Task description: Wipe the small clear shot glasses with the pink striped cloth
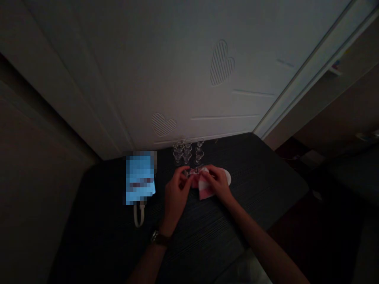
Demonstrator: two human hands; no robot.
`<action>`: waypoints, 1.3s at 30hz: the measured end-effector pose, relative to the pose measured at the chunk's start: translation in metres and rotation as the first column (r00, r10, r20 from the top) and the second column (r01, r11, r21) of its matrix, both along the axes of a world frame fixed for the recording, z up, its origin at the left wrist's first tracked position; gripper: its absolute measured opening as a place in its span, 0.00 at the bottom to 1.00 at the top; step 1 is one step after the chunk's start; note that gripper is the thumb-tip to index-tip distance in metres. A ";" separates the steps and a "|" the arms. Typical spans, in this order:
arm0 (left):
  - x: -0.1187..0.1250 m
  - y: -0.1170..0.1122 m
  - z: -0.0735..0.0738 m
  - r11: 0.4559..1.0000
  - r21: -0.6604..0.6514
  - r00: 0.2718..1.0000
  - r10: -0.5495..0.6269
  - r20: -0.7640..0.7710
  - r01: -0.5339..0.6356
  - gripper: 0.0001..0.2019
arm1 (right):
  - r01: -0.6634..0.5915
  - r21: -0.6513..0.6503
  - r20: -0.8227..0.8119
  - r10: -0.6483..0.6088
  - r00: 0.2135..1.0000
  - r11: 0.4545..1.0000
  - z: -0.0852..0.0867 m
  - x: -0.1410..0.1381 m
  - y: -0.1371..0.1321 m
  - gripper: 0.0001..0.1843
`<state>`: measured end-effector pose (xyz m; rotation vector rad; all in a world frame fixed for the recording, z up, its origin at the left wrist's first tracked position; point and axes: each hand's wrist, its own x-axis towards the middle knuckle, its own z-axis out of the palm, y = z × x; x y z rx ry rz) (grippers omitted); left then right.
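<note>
My left hand [177,187] is closed, fingers pinched round a small clear glass [186,172], mostly covered by the fingers. In my right hand [217,181] is a pink and white cloth [206,191], its top pressed against the glass and a corner hanging down. Just behind my hands stand several small stemmed glasses [186,154] in short rows on the dark tabletop [189,236]. A white round object [227,177] shows partly beyond my right hand; what it is I cannot make out.
To the left lies a lit, blurred-out screen [139,177] with a pale cable loop [138,217] at its near end. A white panel with carved hearts [222,63] rises behind the table. The room is dim, and the table's right edge drops to a dark floor.
</note>
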<state>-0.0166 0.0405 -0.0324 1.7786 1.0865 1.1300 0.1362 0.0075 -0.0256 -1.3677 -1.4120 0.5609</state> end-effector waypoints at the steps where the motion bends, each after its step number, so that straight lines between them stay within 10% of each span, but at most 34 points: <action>1: 0.000 0.000 0.000 1.000 0.004 1.000 0.002 0.004 -0.002 0.14 | 0.004 0.002 0.005 -0.004 1.000 1.000 0.000 0.000 0.000 0.08; 39: -0.003 -0.001 0.003 0.997 -0.080 0.999 0.001 -0.051 -0.005 0.14 | 0.009 0.096 0.089 -0.018 0.996 0.995 -0.002 0.001 -0.002 0.06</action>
